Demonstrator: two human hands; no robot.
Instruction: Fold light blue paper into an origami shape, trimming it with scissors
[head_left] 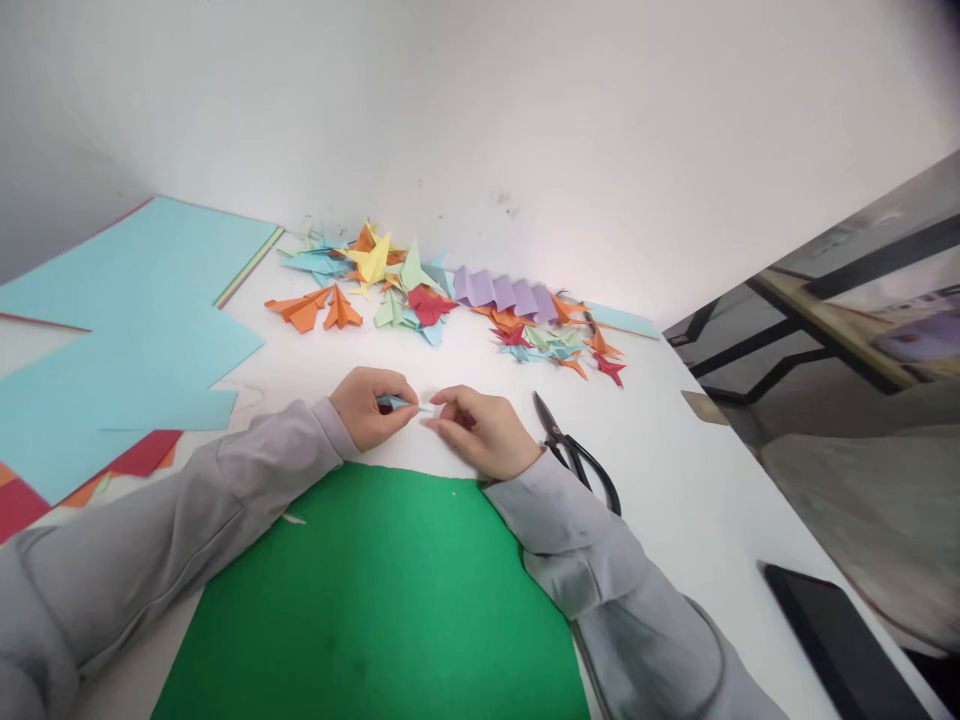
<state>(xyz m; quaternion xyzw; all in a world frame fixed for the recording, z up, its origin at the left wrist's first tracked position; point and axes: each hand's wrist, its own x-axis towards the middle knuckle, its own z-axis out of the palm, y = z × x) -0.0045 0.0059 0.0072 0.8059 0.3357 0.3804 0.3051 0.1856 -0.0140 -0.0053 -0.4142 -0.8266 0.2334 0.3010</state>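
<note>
My left hand [375, 408] pinches a small folded piece of light blue paper [391, 402] between thumb and fingers. Most of that paper is hidden by the hand, and a narrow tip of it points right. My right hand [480, 430] is just to the right, its thumb and index finger slightly apart around the tip. Whether they touch it is hard to see. Below both hands lies a green sheet [375, 600]. Black-handled scissors [574, 450] rest on the white table beside my right hand.
Folded paper planes [371, 262] in several colours are heaped along the wall, near a purple pleated paper strip [502, 292]. Large light blue sheets [150, 290] cover the left side, over red and orange paper [146, 455]. A black phone-like device [840, 630] lies near the right edge.
</note>
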